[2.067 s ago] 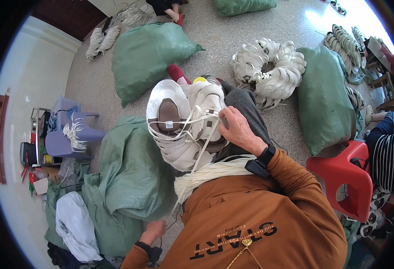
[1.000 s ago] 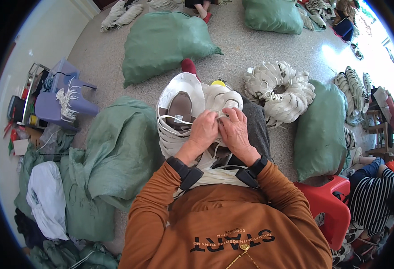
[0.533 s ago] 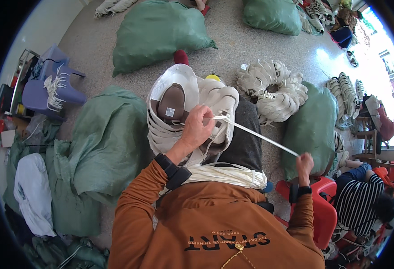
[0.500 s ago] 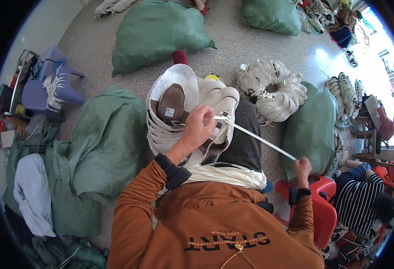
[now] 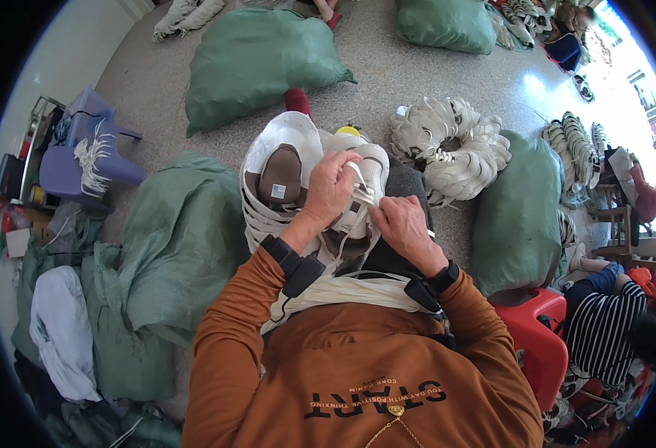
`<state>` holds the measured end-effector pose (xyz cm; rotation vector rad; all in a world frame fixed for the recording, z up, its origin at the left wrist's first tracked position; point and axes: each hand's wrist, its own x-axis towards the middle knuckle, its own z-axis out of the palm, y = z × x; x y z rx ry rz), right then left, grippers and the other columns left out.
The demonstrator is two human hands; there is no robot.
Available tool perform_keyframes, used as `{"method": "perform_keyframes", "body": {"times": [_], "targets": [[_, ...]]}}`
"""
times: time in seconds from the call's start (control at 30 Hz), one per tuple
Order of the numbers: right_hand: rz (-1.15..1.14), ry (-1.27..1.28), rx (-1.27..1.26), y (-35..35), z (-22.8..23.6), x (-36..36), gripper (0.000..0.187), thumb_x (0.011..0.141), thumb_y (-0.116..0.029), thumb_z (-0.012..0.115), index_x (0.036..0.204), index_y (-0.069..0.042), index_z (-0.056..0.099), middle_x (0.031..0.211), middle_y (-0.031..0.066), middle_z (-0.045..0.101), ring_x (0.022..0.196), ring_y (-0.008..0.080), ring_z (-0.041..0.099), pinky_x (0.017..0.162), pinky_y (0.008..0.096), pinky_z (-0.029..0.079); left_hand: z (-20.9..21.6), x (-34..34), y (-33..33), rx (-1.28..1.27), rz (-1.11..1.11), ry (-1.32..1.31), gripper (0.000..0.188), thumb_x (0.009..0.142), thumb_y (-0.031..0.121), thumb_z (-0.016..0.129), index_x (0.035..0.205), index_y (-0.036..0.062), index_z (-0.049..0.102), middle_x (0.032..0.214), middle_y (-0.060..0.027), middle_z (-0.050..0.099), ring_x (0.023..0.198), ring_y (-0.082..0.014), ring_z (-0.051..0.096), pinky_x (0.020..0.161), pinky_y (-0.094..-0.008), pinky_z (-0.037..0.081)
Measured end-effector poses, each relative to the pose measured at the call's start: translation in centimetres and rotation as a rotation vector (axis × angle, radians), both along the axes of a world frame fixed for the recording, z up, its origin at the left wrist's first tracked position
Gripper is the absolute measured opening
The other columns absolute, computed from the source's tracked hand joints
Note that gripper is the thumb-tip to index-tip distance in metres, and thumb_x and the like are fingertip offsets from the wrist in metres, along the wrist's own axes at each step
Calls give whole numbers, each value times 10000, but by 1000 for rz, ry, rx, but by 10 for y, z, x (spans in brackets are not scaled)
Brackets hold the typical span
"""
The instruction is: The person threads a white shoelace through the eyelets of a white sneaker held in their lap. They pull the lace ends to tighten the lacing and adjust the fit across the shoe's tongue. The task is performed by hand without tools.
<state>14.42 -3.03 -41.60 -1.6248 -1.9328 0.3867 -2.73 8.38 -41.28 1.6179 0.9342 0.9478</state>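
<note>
A white and beige sneaker (image 5: 376, 166) rests on my lap over the dark trouser leg. My left hand (image 5: 329, 188) is closed at the sneaker's left side, fingers pinching a white shoelace (image 5: 359, 176) near the eyelets. On the other side, my right hand (image 5: 404, 230) is curled with its fingertips pressed together on the lace, close to the shoe's tongue. Left of them lies a stack of white shoe uppers (image 5: 255, 216), with a brown-lined opening on top. A bundle of long cream laces (image 5: 328, 294) lies across my lap.
Green sacks (image 5: 175, 239) stand at my left, with another green sack (image 5: 518, 224) at my right. A ring of shoe uppers (image 5: 462, 168) lies on the floor ahead. Near my right elbow is a red stool (image 5: 541, 343). A purple chair (image 5: 81, 164) holds loose laces.
My right hand has come back from far right to the sneaker, and the lace stretched between my hands is no longer taut. My left hand has shifted slightly up.
</note>
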Motion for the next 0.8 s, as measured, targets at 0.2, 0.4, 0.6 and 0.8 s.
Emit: {"method": "perform_keyframes", "body": {"times": [0.2,0.4,0.6,0.8], "targets": [[47,289,-302,-41,17,32,271,983,-164,583,756,-19,554,635,123,570,612,295,576,647,394,453,-40,-28,10,-281,-160,-84,200,1010,114,513,1094,20,668,1070,-25,632,900,-94,587,829,-245,474],[-71,502,-618,-111,45,79,299,989,-172,559,751,1,613,664,61,606,632,135,568,605,301,449,-19,-25,-7,289,-313,310,146,797,47,671,913,41,582,1135,-119,540,1121,-286,541,1000,-371,442],[-62,652,-708,-128,40,97,301,990,-170,555,751,-3,629,664,24,602,644,110,559,599,293,440,-12,-18,0,258,-300,432,170,793,43,655,947,33,582,1089,-148,539,1106,-328,541,1017,-412,441],[-134,181,-33,-85,19,59,152,929,-114,663,1044,-15,651,992,163,654,863,321,653,749,384,517,-10,-25,-17,246,-165,314,171,829,23,644,994,28,601,1055,-141,571,1011,-329,583,968,-397,470]]}}
